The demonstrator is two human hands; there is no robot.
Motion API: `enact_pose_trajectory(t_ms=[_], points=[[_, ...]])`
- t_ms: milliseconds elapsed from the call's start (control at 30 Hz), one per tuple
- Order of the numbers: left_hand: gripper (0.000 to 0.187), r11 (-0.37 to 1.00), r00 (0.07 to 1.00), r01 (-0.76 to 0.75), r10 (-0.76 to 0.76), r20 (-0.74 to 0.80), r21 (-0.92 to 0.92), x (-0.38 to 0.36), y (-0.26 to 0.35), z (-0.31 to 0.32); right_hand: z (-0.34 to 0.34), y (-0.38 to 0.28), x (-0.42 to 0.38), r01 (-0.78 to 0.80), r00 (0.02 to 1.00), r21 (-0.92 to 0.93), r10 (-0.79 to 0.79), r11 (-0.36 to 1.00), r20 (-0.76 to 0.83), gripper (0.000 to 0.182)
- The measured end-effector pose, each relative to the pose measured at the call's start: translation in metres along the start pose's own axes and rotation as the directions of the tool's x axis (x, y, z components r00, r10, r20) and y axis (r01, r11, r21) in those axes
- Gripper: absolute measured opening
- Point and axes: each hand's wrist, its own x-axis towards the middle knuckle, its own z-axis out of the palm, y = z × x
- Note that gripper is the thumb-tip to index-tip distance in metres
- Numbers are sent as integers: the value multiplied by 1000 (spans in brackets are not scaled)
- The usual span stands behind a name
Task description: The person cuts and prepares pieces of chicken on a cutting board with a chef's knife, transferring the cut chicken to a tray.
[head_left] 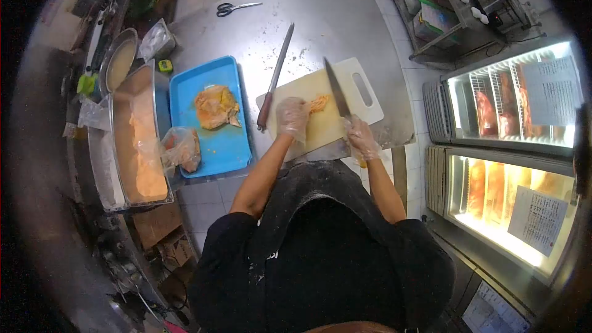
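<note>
On the steel table lies a white cutting board (320, 83) with a small pile of orange-tinged meat (318, 104) on it. My left hand (293, 118), in a clear plastic glove, rests on the board at the left end of this meat, its fingers closed against it. My right hand (362, 137), also gloved, grips the handle of a large knife (336, 87); its blade points away from me, right of the meat. A sharpening steel (280, 65) lies across the board's left edge. Left of it, a blue tray (222, 151) holds a large seasoned meat piece (217, 107).
Scissors (238, 8) lie at the table's far side. A metal tub (161, 148) of orange powder stands left of the tray, with a plastic bag (180, 149) between them. A round bowl (121, 61) stands behind the tub. Lit display cabinets (512, 102) are at the right.
</note>
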Motion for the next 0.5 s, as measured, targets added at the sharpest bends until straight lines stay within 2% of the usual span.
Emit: enact_pose_trajectory(t_ms=[67, 100, 167, 267, 300, 367, 400, 500], points=[[33, 993, 987, 54, -69, 144, 106, 15, 44, -32, 22, -1, 13, 116, 993, -119, -116, 986, 12, 31], [33, 985, 972, 72, -105, 210, 159, 21, 57, -42, 34, 2, 17, 77, 996, -173, -67, 982, 62, 29], [33, 984, 977, 16, -53, 209, 175, 20, 47, -25, 48, 10, 25, 3, 987, -287, 42, 958, 152, 27], [28, 988, 983, -64, 39, 178, 137, 4, 17, -6, -4, -43, 0, -27, 990, -218, 56, 976, 130, 25], [25, 989, 984, -90, 70, 163, 117, -4, 9, -7, -2, -37, -5, -54, 994, -210, 73, 976, 86, 25], [24, 994, 972, -42, 17, 233, 101, -11, 14, -32, 4, -16, -14, -121, 993, -189, 122, 975, -6, 27], [24, 996, 962, -22, -3, 272, 91, -11, 20, -46, 7, -12, -14, -96, 995, -200, 102, 975, 17, 27], [25, 1000, 988, -5, 2, 155, 21, 1, 46, -57, 18, -7, 5, -59, 991, -233, 85, 971, 103, 25]])
